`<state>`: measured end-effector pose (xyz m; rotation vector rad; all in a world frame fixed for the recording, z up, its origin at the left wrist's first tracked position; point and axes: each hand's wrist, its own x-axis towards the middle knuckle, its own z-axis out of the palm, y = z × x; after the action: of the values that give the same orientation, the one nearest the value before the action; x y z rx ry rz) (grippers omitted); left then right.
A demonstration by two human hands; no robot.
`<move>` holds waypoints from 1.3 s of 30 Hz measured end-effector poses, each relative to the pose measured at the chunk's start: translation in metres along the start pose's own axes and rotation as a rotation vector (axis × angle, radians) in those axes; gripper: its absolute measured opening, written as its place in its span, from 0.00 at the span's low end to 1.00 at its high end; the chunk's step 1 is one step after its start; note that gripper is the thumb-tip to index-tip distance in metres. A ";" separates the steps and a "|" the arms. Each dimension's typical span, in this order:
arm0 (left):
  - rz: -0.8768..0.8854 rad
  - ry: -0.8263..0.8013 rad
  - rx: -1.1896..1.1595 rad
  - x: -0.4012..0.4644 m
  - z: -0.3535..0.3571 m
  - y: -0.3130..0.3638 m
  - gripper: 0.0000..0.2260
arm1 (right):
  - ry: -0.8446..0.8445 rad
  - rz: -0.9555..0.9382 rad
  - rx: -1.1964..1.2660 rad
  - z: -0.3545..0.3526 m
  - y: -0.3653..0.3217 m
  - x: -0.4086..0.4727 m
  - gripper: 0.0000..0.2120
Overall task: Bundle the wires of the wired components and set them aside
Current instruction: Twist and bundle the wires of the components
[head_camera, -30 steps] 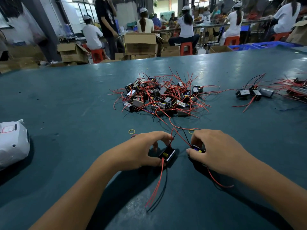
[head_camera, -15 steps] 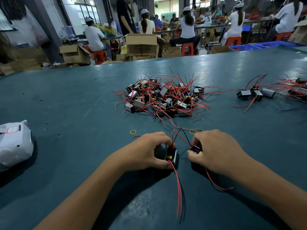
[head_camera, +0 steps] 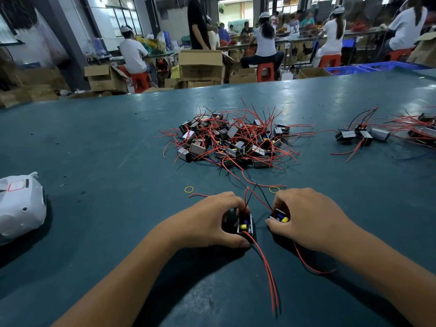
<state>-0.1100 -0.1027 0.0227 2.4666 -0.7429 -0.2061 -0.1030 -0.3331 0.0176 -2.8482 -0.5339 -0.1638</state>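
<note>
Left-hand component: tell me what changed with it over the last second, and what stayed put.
The left hand turned its component upright, open side toward the camera, and its red leads swung from pointing down-left to trailing straight toward the viewer. The right hand kept gripping the second component in the same spot. The pile, both rubber bands and the white bag did not move.
</note>
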 end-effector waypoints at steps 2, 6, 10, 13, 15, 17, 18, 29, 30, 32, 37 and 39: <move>-0.001 -0.012 0.017 -0.002 -0.004 -0.002 0.21 | -0.016 -0.008 0.026 -0.004 0.001 -0.001 0.15; -0.013 -0.009 0.043 -0.003 -0.005 -0.001 0.19 | -0.091 -0.036 0.034 -0.015 0.004 -0.005 0.18; -0.010 0.002 0.058 -0.002 -0.004 -0.002 0.19 | -0.127 -0.070 0.026 -0.018 0.005 -0.007 0.13; 0.011 0.026 0.084 -0.002 -0.004 -0.001 0.18 | -0.101 -0.090 0.015 -0.017 0.005 -0.006 0.10; 0.027 0.051 0.094 -0.001 -0.005 0.000 0.18 | -0.093 -0.098 0.011 -0.017 0.006 -0.004 0.12; 0.026 0.058 0.098 0.000 -0.004 0.001 0.18 | -0.099 -0.099 0.010 -0.017 0.007 -0.003 0.13; 0.027 0.055 0.104 0.000 -0.004 0.001 0.18 | -0.101 -0.102 0.008 -0.018 0.008 -0.003 0.13; 0.032 0.080 0.064 -0.001 -0.001 0.004 0.16 | -0.064 -0.104 0.031 -0.015 0.008 -0.005 0.12; 0.035 0.115 0.051 0.000 -0.001 0.005 0.16 | -0.052 -0.092 0.072 -0.015 0.006 -0.005 0.12; 0.033 0.179 0.014 0.000 0.002 0.010 0.16 | 0.003 -0.054 0.187 -0.013 0.003 -0.005 0.11; 0.021 0.314 -0.091 0.003 0.011 0.017 0.16 | 0.084 0.056 0.392 -0.013 -0.004 -0.006 0.15; 0.002 0.351 -0.117 0.004 0.013 0.016 0.17 | 0.031 0.096 0.464 -0.014 -0.003 -0.005 0.13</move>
<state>-0.1176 -0.1220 0.0204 2.3042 -0.5642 0.1768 -0.1100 -0.3353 0.0308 -2.4081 -0.3694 -0.0566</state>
